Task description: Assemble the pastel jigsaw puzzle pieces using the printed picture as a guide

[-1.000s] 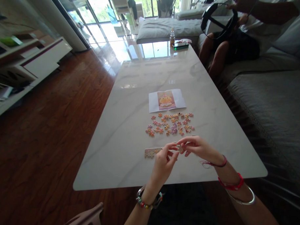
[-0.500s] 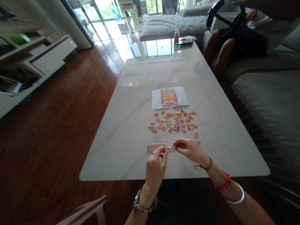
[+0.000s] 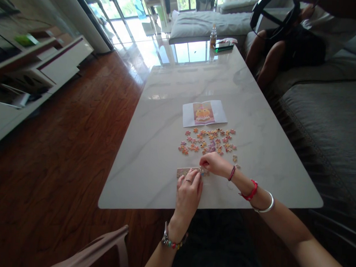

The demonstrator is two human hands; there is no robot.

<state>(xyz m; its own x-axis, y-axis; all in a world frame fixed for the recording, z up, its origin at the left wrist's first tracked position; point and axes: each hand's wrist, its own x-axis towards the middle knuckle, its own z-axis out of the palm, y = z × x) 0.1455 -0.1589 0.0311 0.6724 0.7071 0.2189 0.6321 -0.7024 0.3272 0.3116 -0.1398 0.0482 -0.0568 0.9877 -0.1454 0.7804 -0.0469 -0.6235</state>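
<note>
A joined strip of jigsaw puzzle pieces (image 3: 181,172) lies near the front of the table. My left hand (image 3: 189,190) rests on the strip, fingers stretched out over its right part. Pinched fingers of my right hand (image 3: 213,163) are at the strip's upper right end, on a puzzle piece mostly hidden by the fingertips. Under that hand, a few pale and bluish pieces (image 3: 205,172) show at the strip's right end. Beyond the hands spread many loose orange, pink and yellow puzzle pieces (image 3: 192,147), with a purple cluster (image 3: 211,146) among them.
A creased sheet with a printed picture (image 3: 204,113) lies behind the pieces on the white marble table (image 3: 154,148). Two pale pieces (image 3: 234,158) sit to the right. A bottle (image 3: 213,36) and a green-edged device (image 3: 224,46) stand far back. Someone sits on the sofa at right.
My right hand has moved left to the strip's upper right end. My left hand has gone from a pinch at that end to lying flatter on the strip. The view has shifted slightly.
</note>
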